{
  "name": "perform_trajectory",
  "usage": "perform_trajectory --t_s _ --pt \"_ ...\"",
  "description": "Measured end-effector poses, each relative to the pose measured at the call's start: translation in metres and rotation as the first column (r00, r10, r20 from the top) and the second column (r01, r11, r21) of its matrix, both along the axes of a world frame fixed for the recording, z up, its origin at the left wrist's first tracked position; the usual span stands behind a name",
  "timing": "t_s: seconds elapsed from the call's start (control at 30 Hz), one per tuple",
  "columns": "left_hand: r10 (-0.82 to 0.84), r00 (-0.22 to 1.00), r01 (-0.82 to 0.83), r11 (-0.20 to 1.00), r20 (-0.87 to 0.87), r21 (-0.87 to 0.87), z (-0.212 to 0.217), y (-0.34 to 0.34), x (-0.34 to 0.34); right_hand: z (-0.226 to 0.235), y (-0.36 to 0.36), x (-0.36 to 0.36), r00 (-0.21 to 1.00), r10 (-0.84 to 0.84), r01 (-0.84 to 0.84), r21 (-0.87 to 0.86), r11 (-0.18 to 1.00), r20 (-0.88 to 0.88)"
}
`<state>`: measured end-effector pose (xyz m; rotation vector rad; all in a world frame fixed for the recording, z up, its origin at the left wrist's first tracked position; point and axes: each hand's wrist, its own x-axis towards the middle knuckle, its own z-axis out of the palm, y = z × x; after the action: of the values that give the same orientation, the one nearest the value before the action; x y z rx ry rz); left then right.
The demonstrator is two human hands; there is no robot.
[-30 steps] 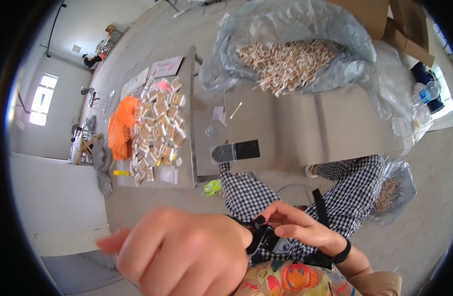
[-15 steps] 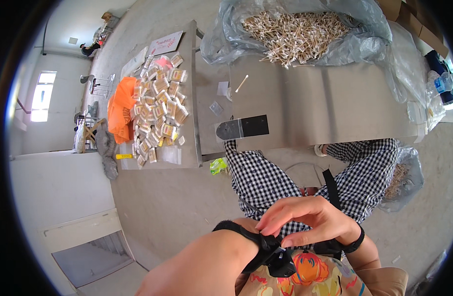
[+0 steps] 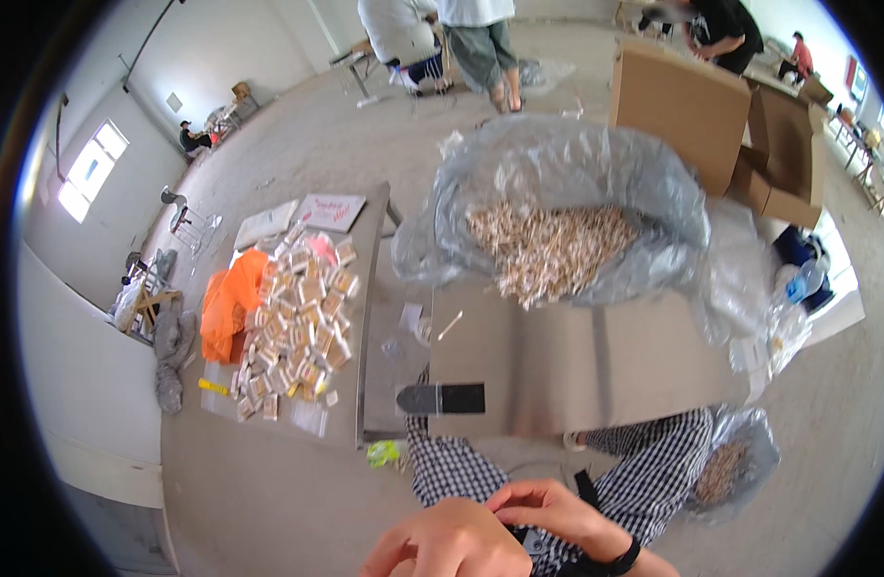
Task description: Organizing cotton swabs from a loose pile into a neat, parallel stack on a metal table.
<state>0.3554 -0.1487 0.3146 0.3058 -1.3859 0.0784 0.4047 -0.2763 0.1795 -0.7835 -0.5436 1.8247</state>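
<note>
At the lower edge my left hand (image 3: 450, 541) shows its back, fingers curled and partly cut off by the frame. My right hand (image 3: 555, 513) reaches across from the right with bent fingers, their tips against the left hand near its wrist. What those tips pinch is hidden. A small dark device (image 3: 533, 540) shows just below the right fingers. My right wrist wears a black band (image 3: 623, 560). In front of me, a black-and-grey strap (image 3: 442, 399) lies on the near left corner of a metal table (image 3: 644, 361). A single cotton swab (image 3: 450, 325) rests farther back.
A large plastic bag of cotton swabs (image 3: 557, 245) sits at the table's back. Another table at left holds many small boxes (image 3: 303, 317) and an orange bag (image 3: 232, 306). Cardboard boxes (image 3: 681, 111) stand back right. A bag of swabs (image 3: 726, 471) sits beside my right leg. Other people are farther away.
My view has tilted up, so the tables sit lower and the far room with people shows. Both hands are lower in view, and the left forearm and its black strap are no longer visible.
</note>
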Motion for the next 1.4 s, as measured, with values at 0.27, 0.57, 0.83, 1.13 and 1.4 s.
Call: perform_trajectory --t_s 0.27,0.57,0.83,1.13,1.4 --pt "0.002 0.995 -0.007 0.999 -0.103 -0.051 0.0 0.0 0.0 0.0 -0.001 -0.004 0.992 -0.037 0.035 0.014 0.999 0.122" --pt "-0.017 0.995 0.006 0.994 -0.101 -0.106 0.0 0.0 0.004 -0.035 0.014 0.014 0.982 0.161 -0.139 -0.197 0.971 0.102" --pt "-0.208 0.964 0.144 0.933 -0.168 -0.331 -0.022 -0.024 0.016 -0.057 0.022 -0.006 0.962 -0.235 0.23 0.054 0.972 0.139" --pt "0.204 0.774 0.267 0.752 -0.599 0.602 -0.071 -0.078 0.022 -0.012 0.026 0.018 0.992 0.044 -0.077 0.289 0.954 0.118" --pt "0.397 0.795 -0.423 -0.178 0.458 0.888 -0.153 -0.109 0.004 0.036 0.014 0.051 0.873 -0.016 -0.134 0.271 0.953 0.488"
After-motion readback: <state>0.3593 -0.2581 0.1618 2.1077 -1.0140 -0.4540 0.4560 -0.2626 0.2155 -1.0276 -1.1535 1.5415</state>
